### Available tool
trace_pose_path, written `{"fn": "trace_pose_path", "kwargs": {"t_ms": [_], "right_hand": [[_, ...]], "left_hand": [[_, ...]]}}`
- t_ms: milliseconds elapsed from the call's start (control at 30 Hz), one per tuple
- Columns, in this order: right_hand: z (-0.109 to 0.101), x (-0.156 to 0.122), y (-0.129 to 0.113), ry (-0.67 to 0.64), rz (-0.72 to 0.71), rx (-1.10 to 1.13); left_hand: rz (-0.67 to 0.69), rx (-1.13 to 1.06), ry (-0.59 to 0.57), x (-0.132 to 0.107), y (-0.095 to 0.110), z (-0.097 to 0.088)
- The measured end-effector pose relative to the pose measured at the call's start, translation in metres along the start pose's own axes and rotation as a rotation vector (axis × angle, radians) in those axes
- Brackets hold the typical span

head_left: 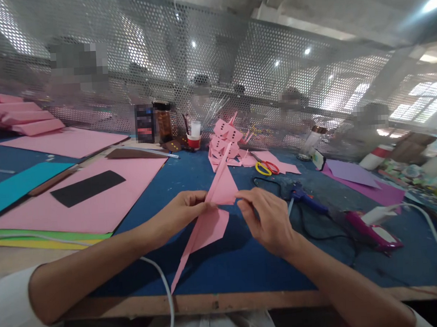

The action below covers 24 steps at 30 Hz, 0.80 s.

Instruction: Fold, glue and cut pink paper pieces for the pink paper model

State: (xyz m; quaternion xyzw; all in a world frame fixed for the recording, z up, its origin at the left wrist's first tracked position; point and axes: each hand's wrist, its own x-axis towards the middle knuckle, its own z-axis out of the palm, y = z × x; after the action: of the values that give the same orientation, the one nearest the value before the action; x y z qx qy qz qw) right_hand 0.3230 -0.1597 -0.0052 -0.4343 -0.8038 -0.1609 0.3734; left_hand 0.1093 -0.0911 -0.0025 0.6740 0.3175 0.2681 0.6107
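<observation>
room: near blue mat (259,273) | left: folded pink paper (210,230) | right: glue gun (310,200)

Both forearms are bare and angle inward, so the hands face each other near the middle of the view, just apart. The left forearm (95,265) rises from the lower left to a nearly straight left wrist (144,238). The left hand (186,206) points rightward, its thumb stretched out and its fingers (196,197) bent, closed in a pinch. The right forearm (337,274) slants up from the lower right through the right wrist (294,245). The right hand (267,217) shows its back, knuckles up, with fingers curved and tips directed left; how tightly they close is unclear.
</observation>
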Motion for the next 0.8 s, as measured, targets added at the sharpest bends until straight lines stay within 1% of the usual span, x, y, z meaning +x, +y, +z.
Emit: {"fn": "trace_pose_path", "kwargs": {"t_ms": [67, 100, 167, 200, 300, 400, 467, 567, 600, 700, 733, 800], "right_hand": [[-0.006, 0.005, 0.003, 0.041, 0.01, -0.053], [-0.009, 0.008, 0.004, 0.031, 0.001, -0.082], [-0.011, 0.012, 0.005, -0.041, -0.038, -0.12], [-0.01, 0.014, 0.006, -0.087, -0.062, -0.125], [-0.007, 0.015, 0.01, -0.202, -0.086, -0.099], [-0.005, 0.013, 0.017, -0.283, -0.022, -0.031], [-0.007, 0.013, 0.023, -0.314, 0.036, 0.004], [-0.011, 0.013, 0.033, -0.33, 0.156, 0.011], [-0.011, 0.012, 0.036, -0.34, 0.208, 0.016], [-0.012, 0.011, 0.041, -0.433, 0.353, 0.079], [-0.011, 0.01, 0.041, -0.48, 0.391, 0.113], [-0.01, 0.01, 0.039, -0.569, 0.452, 0.177]], "left_hand": [[-0.064, 0.026, -0.114, 0.001, 0.004, -0.001], [-0.091, 0.039, -0.185, 0.002, 0.006, -0.002], [-0.115, 0.075, -0.309, 0.005, 0.009, -0.003], [-0.115, 0.099, -0.351, 0.008, 0.01, -0.003], [-0.111, 0.154, -0.433, 0.014, 0.012, -0.004], [-0.134, 0.18, -0.453, 0.018, 0.013, -0.006], [-0.157, 0.209, -0.46, 0.019, 0.013, -0.012], [-0.193, 0.297, -0.547, 0.024, 0.011, -0.03], [-0.177, 0.35, -0.528, 0.027, 0.011, -0.037], [-0.07, 0.569, -0.387, 0.037, 0.009, -0.055], [-0.037, 0.676, -0.34, 0.039, 0.009, -0.058], [0.095, 0.855, -0.183, 0.04, 0.009, -0.058]]}}
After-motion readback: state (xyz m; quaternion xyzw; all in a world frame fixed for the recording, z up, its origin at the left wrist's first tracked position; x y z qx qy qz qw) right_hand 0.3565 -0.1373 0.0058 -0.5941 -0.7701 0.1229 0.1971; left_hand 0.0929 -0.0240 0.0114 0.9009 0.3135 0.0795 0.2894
